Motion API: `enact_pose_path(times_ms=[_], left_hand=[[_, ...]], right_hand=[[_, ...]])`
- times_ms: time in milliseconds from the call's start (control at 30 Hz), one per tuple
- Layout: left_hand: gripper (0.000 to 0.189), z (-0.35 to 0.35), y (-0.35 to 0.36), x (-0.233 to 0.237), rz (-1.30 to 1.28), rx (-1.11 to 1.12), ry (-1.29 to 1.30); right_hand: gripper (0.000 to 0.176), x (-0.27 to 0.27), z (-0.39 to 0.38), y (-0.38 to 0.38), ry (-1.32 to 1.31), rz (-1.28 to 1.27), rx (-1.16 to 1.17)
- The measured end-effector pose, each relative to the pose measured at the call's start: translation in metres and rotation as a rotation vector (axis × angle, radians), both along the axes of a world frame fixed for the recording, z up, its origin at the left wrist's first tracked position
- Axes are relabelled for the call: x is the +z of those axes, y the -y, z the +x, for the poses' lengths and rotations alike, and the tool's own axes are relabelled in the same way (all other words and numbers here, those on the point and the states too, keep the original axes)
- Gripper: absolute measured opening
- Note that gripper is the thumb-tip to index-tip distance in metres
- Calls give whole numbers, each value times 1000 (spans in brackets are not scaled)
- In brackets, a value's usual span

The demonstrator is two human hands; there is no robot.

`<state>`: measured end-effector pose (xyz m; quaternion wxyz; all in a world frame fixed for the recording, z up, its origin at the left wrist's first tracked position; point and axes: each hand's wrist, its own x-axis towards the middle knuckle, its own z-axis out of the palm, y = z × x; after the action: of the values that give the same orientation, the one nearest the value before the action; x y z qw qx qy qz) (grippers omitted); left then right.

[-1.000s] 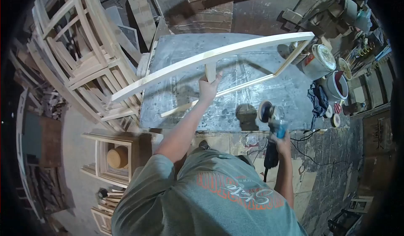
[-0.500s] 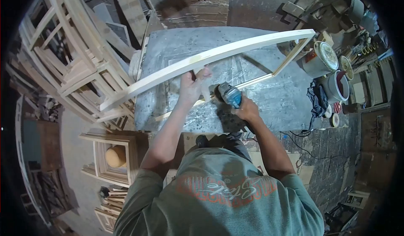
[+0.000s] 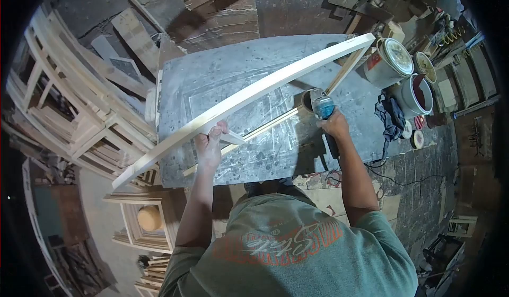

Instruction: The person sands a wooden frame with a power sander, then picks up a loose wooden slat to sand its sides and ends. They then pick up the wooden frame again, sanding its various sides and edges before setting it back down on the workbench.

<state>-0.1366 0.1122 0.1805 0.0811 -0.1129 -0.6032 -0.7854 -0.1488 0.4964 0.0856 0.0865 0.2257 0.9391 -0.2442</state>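
Note:
A pale wooden frame [image 3: 254,94] stands on edge across the worktable, its long, slightly curved bar running from lower left to upper right. Below that bar, my left hand [image 3: 210,144] is closed around a short crosspiece of the frame. My right hand [image 3: 335,125] grips a blue angle grinder [image 3: 323,106] by its body. The grinder's disc overlaps the right part of the frame's lower rail [image 3: 275,123], near the corner where the end piece [image 3: 347,66] meets it.
The grey worktable [image 3: 207,74] has a stained surface. Buckets [image 3: 391,64] and a dark cloth [image 3: 389,119] stand along its right side. More wooden frames [image 3: 69,106] lean at the left, with another frame [image 3: 135,220] on the floor. A cord [image 3: 392,178] trails at lower right.
The grinder in my right hand has moved right along the lower rail toward the frame's far corner. My left hand has shifted left and nearer to me. The camera view has also shifted.

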Motion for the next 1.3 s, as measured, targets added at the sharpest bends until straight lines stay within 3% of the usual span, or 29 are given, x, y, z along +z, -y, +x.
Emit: enact_pose_path(times_ms=[267,367,567,1000,1300], left_hand=[[31,7,1,-9,42,-6,-42],[34,11,-1,0,-9,-4,-32],[37,14,8,-15,-117,58,-33],[30,18,12,-26,-86,63,-20],[25,13,3,-15,35,2,15]], right_hand=[[88,-4,20,50,48,49,224],[67,-5,13,40,-25,24,64],[83,25,6,5,55,-58,-34],[78,16,0,-9,-1,-37,-44],[77,-5,14,42,3,25,116]])
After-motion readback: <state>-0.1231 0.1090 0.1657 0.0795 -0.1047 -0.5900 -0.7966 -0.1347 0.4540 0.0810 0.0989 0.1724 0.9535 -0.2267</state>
